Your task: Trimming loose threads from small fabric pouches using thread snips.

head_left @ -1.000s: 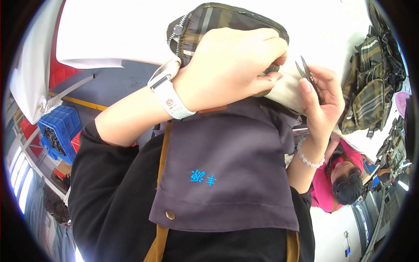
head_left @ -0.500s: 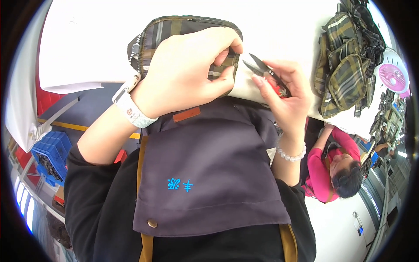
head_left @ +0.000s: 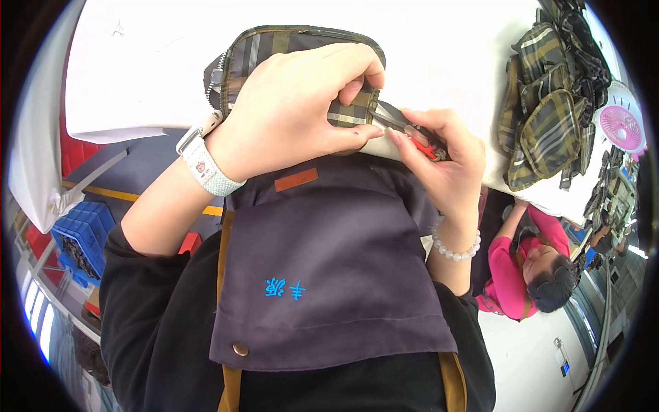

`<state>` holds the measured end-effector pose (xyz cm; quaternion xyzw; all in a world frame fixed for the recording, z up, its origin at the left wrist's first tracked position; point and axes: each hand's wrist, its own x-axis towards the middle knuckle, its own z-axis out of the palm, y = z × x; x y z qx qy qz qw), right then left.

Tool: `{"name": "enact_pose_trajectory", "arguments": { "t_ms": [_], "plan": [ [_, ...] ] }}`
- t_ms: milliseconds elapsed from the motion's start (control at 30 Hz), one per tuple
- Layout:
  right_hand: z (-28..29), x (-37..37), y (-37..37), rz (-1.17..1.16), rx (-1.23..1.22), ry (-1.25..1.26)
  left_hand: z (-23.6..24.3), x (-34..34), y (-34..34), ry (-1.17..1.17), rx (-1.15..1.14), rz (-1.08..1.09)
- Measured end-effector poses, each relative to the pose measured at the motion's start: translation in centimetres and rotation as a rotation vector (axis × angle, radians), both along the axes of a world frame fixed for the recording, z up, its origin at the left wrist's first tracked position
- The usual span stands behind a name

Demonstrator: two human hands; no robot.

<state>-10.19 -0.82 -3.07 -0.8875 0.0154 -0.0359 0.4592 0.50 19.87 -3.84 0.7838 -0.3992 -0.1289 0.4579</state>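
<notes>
- Counter (head_left: 439, 55): white, reaching beyond both hands; I'd let it carry the work's weight.
- Plaid pile (head_left: 549, 130): well to the right of the right hand, outside its working space.
- Plaid pouch (head_left: 274, 44): under and beyond the left hand, its right edge facing the right hand. I'd want that edge steady and flat.
- Left hand (head_left: 295, 103): curled over the pouch, thumb near the edge; I cannot tell how firmly it grips. I'd draw the thumb clear of the blades.
- Right hand (head_left: 446, 151): gripping the snips (head_left: 414, 130) between thumb and fingers, tips by the pouch's edge. I'd use small, controlled squeezes, sparing fabric and seam.
</notes>
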Motion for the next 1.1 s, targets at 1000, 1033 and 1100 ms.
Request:
{"name": "enact_pose_trajectory", "arguments": {
  "t_ms": [1000, 1033, 1100],
  "plan": [
    [-0.3, -0.1, -0.7, 0.026, 0.107, 0.005, 0.6, -1.3, -0.6, -0.136, 0.128, 0.063],
    [-0.3, -0.2, -0.8, 0.005, 0.141, 0.009, 0.7, -1.4, -0.5, -0.135, 0.128, 0.061],
    [-0.2, -0.2, -0.9, 0.007, 0.113, 0.004, 0.9, -1.4, -0.4, -0.147, 0.157, 0.06]
  ]
}}
